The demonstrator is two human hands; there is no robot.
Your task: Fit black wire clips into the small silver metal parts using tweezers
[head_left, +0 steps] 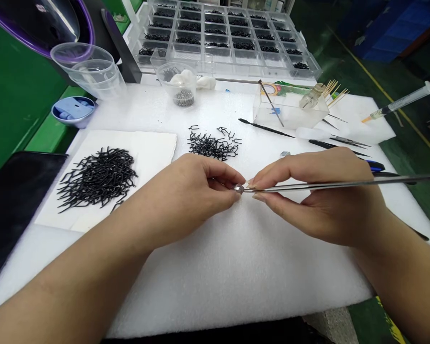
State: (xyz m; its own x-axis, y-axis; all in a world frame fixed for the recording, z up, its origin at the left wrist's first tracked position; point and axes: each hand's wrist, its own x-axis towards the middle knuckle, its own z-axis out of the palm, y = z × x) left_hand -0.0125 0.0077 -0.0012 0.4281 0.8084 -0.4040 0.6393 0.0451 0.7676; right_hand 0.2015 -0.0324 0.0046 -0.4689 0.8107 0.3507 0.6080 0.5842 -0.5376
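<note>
Between its thumb and fingertips, my left hand pinches a small shiny metal piece. My right hand is closed around a thin metal tool, whose tip touches or nearly touches that piece. The tool's shaft points off to the right. Just beyond my left hand lies a small heap of black forked pieces on the white foam surface. A bigger pile of black bent pieces rests on white paper at the left.
A compartment tray of black pieces spans the back. Clear cups, a blue bowl and a cup with white balls stand back left. Right are a clear box, tweezers and a syringe. A dark panel lies left.
</note>
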